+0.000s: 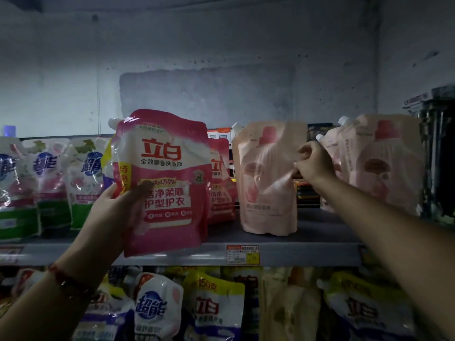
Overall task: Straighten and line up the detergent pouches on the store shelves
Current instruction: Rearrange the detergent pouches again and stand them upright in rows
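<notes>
— Where is the pink pouch (162, 183)?

— In front of the upper shelf (283, 252), left of centre, upright and leaning a little. Its bottom edge hangs over the shelf's front lip, so it is held up rather than standing. The white spout is at its top left corner.

— Who holds it?

— The left hand (118, 210). Its grip is curled round the pouch's lower left edge, thumb lying across the front print. A red bracelet (66, 279) sits on that wrist.

— And the other hand?

— The right hand (312, 163) reaches further right and pinches the upper right edge of the peach pouch (266, 178), fingers bunched on the film, which wrinkles toward them. That pouch stands on the shelf, just right of the pink one.

— What lies between the two?

— A second pink pouch (221, 183) stands behind the held one, half hidden by it and touching the peach pouch's left side, as far as I can tell.

— Further out?

— Right of the right hand, two more peach pouches (384, 163) stand close together. At the far left, a row of white pouches (49, 183) with blue logos and green bases. A price tag (242, 254) is stuck on the shelf's front edge, below the peach pouch. Under the shelf, the lower row (187, 306) holds mixed pouches, white, yellow and tan, packed tight. A grey wall (221, 70) rises behind.
</notes>
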Available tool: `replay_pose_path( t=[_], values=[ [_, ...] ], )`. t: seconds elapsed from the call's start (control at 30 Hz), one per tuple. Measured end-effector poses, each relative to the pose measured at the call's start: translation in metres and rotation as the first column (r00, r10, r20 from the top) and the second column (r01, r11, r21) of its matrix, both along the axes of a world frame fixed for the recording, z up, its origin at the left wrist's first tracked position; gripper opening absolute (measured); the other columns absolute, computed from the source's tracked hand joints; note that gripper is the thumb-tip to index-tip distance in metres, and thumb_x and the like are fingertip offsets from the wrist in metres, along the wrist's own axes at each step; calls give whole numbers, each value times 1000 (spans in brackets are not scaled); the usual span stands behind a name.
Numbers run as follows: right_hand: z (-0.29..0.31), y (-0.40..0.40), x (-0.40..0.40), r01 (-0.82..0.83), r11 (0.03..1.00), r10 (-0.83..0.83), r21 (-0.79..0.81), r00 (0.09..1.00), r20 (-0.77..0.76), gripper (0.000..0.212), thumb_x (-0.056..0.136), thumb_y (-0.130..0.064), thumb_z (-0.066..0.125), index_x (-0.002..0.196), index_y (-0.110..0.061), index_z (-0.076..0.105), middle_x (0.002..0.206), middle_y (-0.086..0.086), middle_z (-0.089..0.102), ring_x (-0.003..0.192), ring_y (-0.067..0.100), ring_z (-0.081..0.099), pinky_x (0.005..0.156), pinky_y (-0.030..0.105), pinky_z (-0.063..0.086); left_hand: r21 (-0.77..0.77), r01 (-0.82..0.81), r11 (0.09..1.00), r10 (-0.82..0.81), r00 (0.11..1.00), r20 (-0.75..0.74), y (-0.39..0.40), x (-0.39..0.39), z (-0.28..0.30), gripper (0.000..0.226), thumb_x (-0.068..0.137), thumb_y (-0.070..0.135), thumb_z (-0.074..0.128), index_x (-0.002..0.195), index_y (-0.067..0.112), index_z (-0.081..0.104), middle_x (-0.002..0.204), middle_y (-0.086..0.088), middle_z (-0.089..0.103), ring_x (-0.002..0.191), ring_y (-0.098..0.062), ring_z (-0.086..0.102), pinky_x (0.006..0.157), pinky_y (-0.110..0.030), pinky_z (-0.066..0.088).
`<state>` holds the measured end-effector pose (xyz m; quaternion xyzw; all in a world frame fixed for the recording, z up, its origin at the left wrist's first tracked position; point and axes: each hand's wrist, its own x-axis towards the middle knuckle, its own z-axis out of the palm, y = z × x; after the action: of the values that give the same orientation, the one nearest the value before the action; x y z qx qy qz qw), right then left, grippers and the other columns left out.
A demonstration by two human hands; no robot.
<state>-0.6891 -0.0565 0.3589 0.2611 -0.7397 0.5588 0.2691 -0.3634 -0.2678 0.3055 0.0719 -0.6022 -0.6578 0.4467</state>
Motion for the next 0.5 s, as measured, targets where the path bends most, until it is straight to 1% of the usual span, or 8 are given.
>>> replay_pose_path(
  t=[0.1,0.2,0.3,0.33,0.4,0.43,0.47,0.5],
  values=[
    [1,20,-15,8,1000,-8,19,1000,-7,23,79,-2,70,90,-21,60,92,0,65,92,22,64,83,36,54,-17,11,1000,-11,1000,-9,3,-3,0,45,85,24,70,126,10,56,108,-16,73,93,-32,74,64,-41,61],
    [0,36,-21,-1,999,1,40,1000,5,20,81,-1,69,86,-19,64,90,1,67,93,22,65,79,27,49,-15,10,1000,-10,1000,-16,6,-9,0,42,87,22,69,126,9,56,107,-16,74,93,-33,74,64,-41,61],
    [0,43,-16,26,998,-27,59,1000,4,17,84,-4,67,86,-21,64,94,0,66,100,24,64,77,24,43,4,11,1000,-11,1000,-20,9,-16,0,38,88,20,68,123,8,57,105,-16,74,91,-33,74,64,-41,61],
    [1,43,-11,95,993,-93,70,995,-32,14,84,-7,66,88,-20,65,101,3,65,104,26,61,79,24,42,8,23,1000,-23,999,-22,11,-18,0,37,89,20,67,122,8,57,106,-16,74,91,-33,74,65,-41,61],
    [5,39,8,234,969,-213,84,954,-212,13,83,-12,66,96,-15,65,119,11,56,114,30,53,89,29,42,10,64,998,-63,997,-32,16,-24,-1,38,89,19,67,123,7,56,108,-18,73,93,-33,73,67,-41,61],
    [9,34,22,226,970,-187,88,928,-322,17,83,-15,67,99,-14,64,123,13,52,116,30,50,93,31,41,10,80,997,-80,996,-38,18,-27,-1,38,89,19,66,123,7,56,109,-18,72,93,-33,73,67,-41,61],
    [15,27,38,171,979,-110,114,903,-414,21,83,-18,68,103,-13,63,125,13,49,116,30,48,94,32,40,12,90,996,-89,995,-45,20,-30,-1,38,89,19,66,123,7,55,109,-18,72,93,-33,73,66,-40,61],
    [21,19,55,95,981,-6,167,883,-470,26,83,-22,69,107,-13,62,125,12,49,116,28,48,92,30,40,12,97,995,-96,994,-51,22,-35,-1,38,89,18,66,123,7,55,109,-18,72,92,-33,73,66,-39,61]
  ],
)
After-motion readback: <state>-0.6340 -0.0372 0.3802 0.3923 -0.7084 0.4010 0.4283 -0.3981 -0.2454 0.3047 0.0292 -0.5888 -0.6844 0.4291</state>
